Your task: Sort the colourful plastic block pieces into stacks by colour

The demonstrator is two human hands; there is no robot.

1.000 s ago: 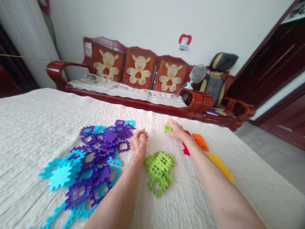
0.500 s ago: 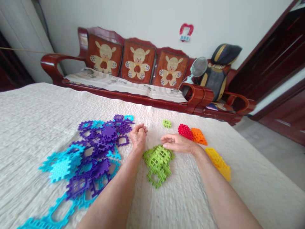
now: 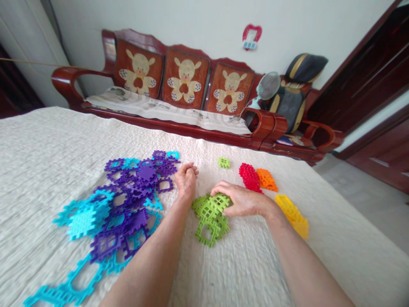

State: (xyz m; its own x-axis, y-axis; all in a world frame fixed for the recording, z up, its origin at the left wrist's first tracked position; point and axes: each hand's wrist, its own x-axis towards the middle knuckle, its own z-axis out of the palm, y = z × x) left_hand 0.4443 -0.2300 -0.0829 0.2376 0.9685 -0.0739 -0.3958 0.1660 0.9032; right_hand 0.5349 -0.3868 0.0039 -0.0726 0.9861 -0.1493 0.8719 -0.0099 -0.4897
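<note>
My right hand is at the right side of a heap of green interlocking plastic pieces. Its thumb and fingers grip the edge of a green window-grid piece on top. My left hand rests on the cover between the green heap and the purple pieces, fingers curled in, with nothing visible in it. Purple interlocking pieces lie to its left, mixed with cyan ones. A single small green piece lies apart, beyond the heap.
Stacks of red pieces, orange pieces and yellow pieces lie on the right. Everything lies on a white quilted cover. Behind stand a wooden sofa with bear cushions and a small fan.
My right hand has come down and toward me onto the green heap, closing on a top piece. My left hand stays nearly still. The camera view has shifted slightly.
</note>
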